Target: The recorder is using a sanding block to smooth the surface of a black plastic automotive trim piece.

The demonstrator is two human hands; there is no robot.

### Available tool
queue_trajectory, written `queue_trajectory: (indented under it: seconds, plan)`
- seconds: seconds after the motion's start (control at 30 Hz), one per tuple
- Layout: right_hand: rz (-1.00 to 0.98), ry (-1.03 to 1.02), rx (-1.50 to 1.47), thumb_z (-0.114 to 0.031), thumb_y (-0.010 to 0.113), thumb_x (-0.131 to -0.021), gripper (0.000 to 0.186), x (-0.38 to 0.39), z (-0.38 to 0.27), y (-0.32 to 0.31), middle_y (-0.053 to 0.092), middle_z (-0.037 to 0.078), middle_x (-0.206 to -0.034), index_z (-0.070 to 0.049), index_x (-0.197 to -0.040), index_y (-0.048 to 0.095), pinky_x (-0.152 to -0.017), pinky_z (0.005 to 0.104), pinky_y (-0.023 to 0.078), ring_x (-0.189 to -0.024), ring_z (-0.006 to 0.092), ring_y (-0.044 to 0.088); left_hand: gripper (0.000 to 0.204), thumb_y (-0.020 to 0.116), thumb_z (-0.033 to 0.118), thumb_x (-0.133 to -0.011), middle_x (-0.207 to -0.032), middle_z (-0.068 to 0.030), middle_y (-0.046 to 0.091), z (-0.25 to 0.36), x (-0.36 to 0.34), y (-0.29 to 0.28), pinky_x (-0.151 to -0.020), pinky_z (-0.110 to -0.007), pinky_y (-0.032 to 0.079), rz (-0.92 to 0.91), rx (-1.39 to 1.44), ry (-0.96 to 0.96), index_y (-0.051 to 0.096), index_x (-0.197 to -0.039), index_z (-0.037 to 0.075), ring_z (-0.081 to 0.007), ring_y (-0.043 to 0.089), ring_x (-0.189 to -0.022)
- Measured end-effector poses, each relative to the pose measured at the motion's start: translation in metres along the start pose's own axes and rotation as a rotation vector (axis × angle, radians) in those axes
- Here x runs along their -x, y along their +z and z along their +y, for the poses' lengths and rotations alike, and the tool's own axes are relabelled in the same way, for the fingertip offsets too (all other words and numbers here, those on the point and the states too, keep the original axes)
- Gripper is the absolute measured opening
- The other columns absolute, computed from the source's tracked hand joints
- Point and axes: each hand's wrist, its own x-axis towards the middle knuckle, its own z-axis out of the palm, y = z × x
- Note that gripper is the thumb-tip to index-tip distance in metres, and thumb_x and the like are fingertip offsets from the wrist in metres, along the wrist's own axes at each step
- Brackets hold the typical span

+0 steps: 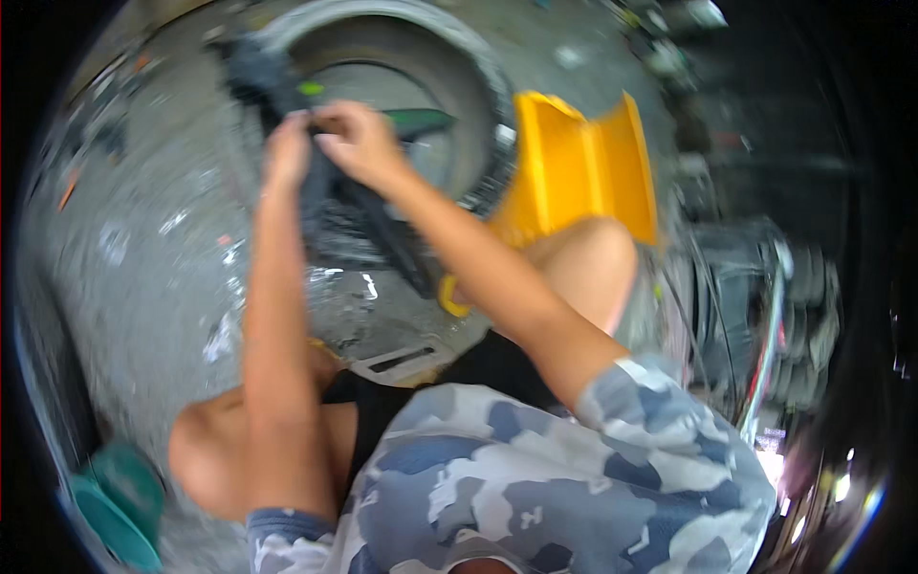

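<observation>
Big tyre ring (pixel 490 81) up front, open yellow plastic shell (pixel 564 158) beside it, seemingly clear of the reach; limp black sheeting (pixel 325 196) overlaps the tyre's left side, left hand (pixel 289 148) and right hand (pixel 361 143) close together, fingers curled, pinching it, apparently for control; blur hides how tightly.

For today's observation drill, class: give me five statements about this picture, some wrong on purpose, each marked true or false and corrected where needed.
1. The left hand and right hand are both on the dark material. True.
2. The yellow piece stands to the left of the large round ring. False: it stands to the right of it.
3. A teal bucket is near the lower left of the view. True.
4. The person's shirt is plain red. False: it has a grey, blue and white camouflage pattern.
5. Both forearms are bare. True.
</observation>
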Motion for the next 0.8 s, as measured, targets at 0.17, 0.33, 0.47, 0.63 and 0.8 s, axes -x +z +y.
queue_trajectory:
  seconds: [0.17,0.33,0.47,0.63,0.8]
  plan:
    - [-0.061,0.088,0.0,-0.009,0.066,-0.073,0.029,0.079,-0.01,-0.01,0.061,0.014,-0.088,-0.005,-0.101,0.067,-0.085,0.0417,0.045,-0.091,0.0325,0.058,0.055,0.057,0.041,-0.093,-0.114,-0.0108,0.063,-0.048,-0.014,-0.039,-0.093,-0.029,0.044,0.013,0.474,-0.482,0.06,-0.118,-0.008,-0.0198,0.059,-0.101]
    - [0.001,-0.005,-0.021,-0.015,0.069,-0.07,0.029,0.051,0.011,0.001,0.06,0.016,-0.092,-0.007,-0.098,0.066,-0.085,0.043,0.044,-0.092,0.0354,0.056,0.06,0.055,0.048,-0.093,-0.113,-0.0086,0.062,-0.09,-0.055,-0.047,-0.094,-0.028,0.043,-0.128,0.438,-0.51,0.059,-0.12,-0.006,-0.0188,0.057,-0.102]
    - [0.042,0.022,0.049,-0.017,0.065,-0.078,0.02,0.032,0.016,0.007,0.057,0.016,-0.1,-0.012,-0.098,0.067,-0.09,0.0444,0.042,-0.102,0.0365,0.051,0.066,0.053,0.053,-0.093,-0.114,-0.0088,0.061,-0.096,-0.075,-0.037,-0.095,-0.028,0.043,-0.252,0.39,-0.577,0.058,-0.122,-0.005,-0.0197,0.057,-0.102]
    - [-0.093,0.02,0.033,-0.019,0.068,-0.078,0.023,0.092,0.002,0.019,0.055,0.014,-0.097,-0.015,-0.1,0.068,-0.085,0.0437,0.045,-0.099,0.0331,0.052,0.07,0.049,0.057,-0.093,-0.116,-0.0095,0.061,-0.121,-0.061,-0.098,-0.096,-0.031,0.043,-0.086,0.237,-0.687,0.057,-0.125,-0.004,-0.0219,0.057,-0.102]
    - [0.084,-0.036,0.215,-0.025,0.067,-0.078,0.026,0.023,0.034,0.014,0.059,0.016,-0.102,-0.018,-0.103,0.069,-0.095,0.0457,0.041,-0.109,0.0355,0.051,0.068,0.047,0.055,-0.095,-0.12,-0.0112,0.059,-0.089,-0.095,-0.035,-0.099,-0.031,0.041,-0.207,0.305,-0.639,0.054,-0.128,-0.005,-0.0214,0.055,-0.106]
